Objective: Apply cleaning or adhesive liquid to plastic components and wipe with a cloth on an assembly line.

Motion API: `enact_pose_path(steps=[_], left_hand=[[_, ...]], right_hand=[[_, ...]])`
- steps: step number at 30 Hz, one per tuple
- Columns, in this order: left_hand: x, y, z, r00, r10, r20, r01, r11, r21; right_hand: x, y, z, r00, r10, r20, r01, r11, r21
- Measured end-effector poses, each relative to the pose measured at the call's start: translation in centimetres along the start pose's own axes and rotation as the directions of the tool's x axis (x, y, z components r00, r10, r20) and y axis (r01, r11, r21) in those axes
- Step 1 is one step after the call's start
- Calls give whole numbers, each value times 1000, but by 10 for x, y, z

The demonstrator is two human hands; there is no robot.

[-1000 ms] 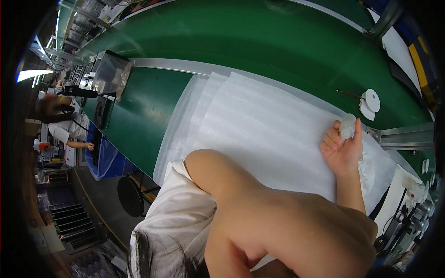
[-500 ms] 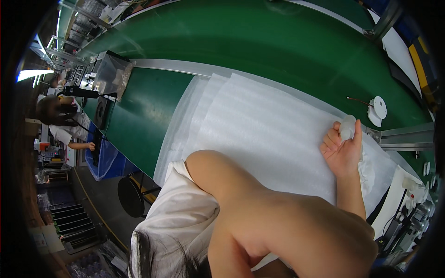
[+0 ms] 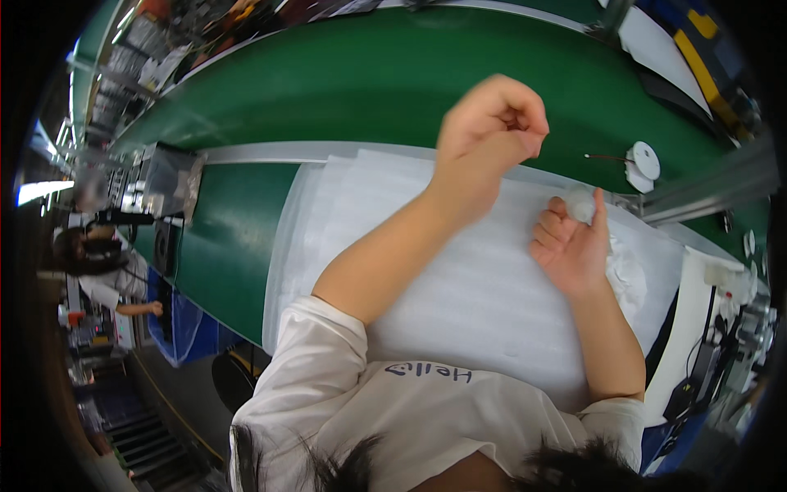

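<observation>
Worktop (image 3: 234,246), green, is bordered at its far edge by a metal rail (image 3: 262,153), w/ a wide green surface (image 3: 328,90) beyond. Most of the worktop, from mid to near its R end, is covered by a stack of white foam sheets (image 3: 492,279); prob. laid flat there as soft padding, tho that is only inferred.

Off the worktop's L edge, a blue bin (image 3: 188,320) w/ a loose liner is seen; its contents can't be made out. By the far L corner a clear box (image 3: 168,184) is placed; smth pale seems to be held at its R end, too blurred to ID.

Crumpled white film (image 3: 627,275) is left on the foam toward the R end, beside the R forearm.

The hands: the left hand (image 3: 484,139) is raised over the far edge, fingers curled in; whether anything is pinched can't be told (blur). The right hand (image 3: 570,238) is turned palm up, partly closed, w/ a small translucent piece (image 3: 580,203) gripped b/w curled fingers and thumb, near the far edge toward the R; prob. held so to be kept steady & in sight.

Just past the rail, nr the far R corner, a white disc part (image 3: 643,160) is set down, its thin red wire (image 3: 607,157) stretched leftward.
</observation>
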State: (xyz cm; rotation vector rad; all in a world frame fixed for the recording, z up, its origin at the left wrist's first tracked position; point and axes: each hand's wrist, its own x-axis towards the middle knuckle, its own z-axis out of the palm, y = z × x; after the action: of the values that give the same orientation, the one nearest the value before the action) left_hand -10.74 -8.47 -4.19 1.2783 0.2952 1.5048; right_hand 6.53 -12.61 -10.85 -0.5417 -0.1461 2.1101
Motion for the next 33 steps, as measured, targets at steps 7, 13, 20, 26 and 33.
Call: enact_pose_path(steps=[7, 13, 20, 26, 33], left_hand=[[-13, -82, -17, 838, -412, 358, 137, 793, 593], [-14, -81, -30, 774, -453, 442, 136, 801, 583], [-14, -83, -22, 760, -550, 345, 353, 796, 491], [-15, -83, -29, 718, -619, 318, 401, 741, 539], [-14, -92, -19, 720, -579, 383, 206, 705, 679]], right_hand=[[1, 0, 0, 996, 83, -37, -83, 996, -9], [3, 5, -1, 989, 150, -14, -151, 979, -138], [-9, 2, 0, 969, 226, 101, -185, 932, -313], [-78, 31, 66, 529, 129, 839, 843, -192, -502], [-110, 36, 95, -207, 77, 975, 871, -439, 220]])
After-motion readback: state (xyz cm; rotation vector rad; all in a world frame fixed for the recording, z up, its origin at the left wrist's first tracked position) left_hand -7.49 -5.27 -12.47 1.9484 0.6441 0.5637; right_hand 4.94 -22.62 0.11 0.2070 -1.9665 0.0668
